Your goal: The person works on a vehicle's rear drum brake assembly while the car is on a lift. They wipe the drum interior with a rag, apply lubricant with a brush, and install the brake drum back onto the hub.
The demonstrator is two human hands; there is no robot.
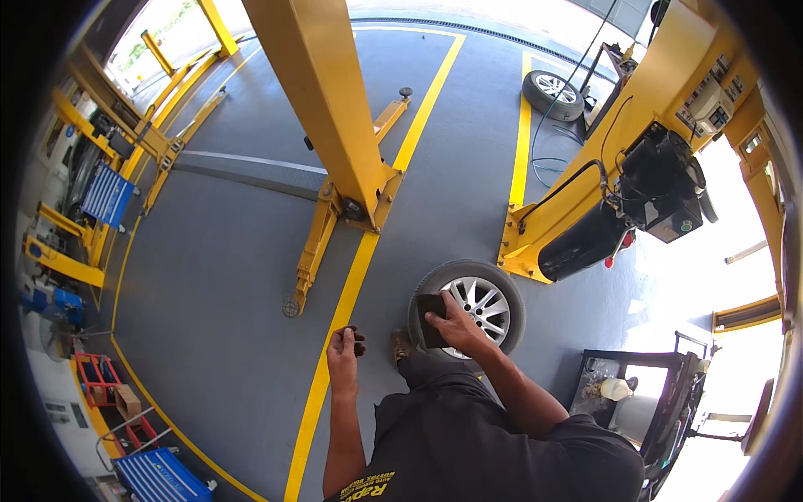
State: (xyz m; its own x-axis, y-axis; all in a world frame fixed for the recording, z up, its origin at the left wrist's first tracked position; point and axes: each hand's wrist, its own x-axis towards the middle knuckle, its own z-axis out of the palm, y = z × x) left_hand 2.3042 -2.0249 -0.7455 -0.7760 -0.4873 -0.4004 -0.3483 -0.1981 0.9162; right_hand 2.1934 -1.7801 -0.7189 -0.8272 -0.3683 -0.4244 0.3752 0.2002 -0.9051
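My right hand (457, 325) is closed around a flat black rectangular object (430, 311), which looks like a phone; its front is too dark to read. Just beyond and below that hand lies a car wheel (483, 303) on the floor, silver-spoked rim facing up, partly hidden by the hand and the black object. To the left, over the yellow floor line, my left hand (343, 355) is held with its fingers curled in. Dark patches show at those fingertips; whether they are small things held or grime cannot be made out. One boot (401, 345) shows near the wheel.
A yellow lift post (322, 92) with low arms (314, 255) stands ahead. Another post (577, 197) carries a black motor unit (661, 180) at right. A second wheel (554, 94) lies beyond, near a hose (544, 163). A black cart (598, 381) stands right; blue tool chests (159, 477) stand left.
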